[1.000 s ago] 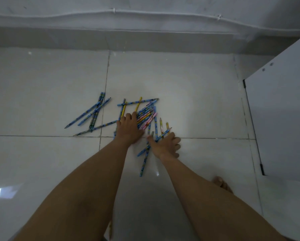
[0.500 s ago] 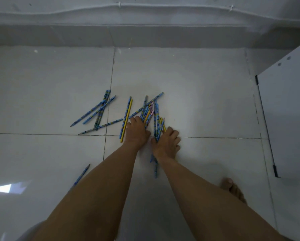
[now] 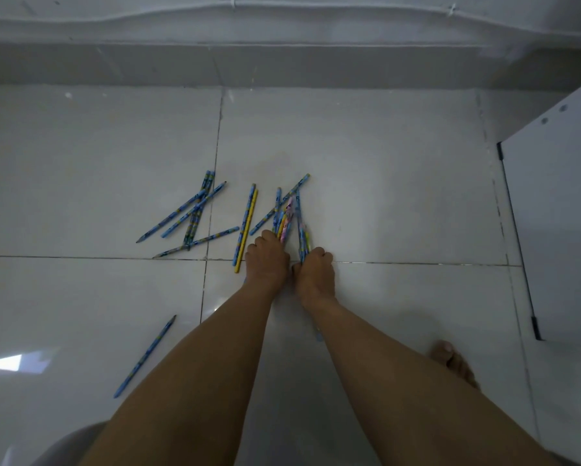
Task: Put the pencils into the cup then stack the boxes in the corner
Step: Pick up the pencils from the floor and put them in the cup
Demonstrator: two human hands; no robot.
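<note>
Left hand (image 3: 266, 260) and right hand (image 3: 315, 271) side by side, curled around a bundle of blue patterned wooden pencils (image 3: 291, 216) fanning forward; looser pencils (image 3: 190, 215) lying left.

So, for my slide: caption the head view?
Both hands gather a bundle of pencils on the tiled floor.

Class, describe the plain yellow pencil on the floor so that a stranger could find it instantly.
Start at the white tiled floor, where the grout lines cross just left of the person's left hand. The plain yellow pencil lies there, pointing away, its near end over the grout line. Its neighbours are blue-patterned; it alone is solid yellow.
</note>
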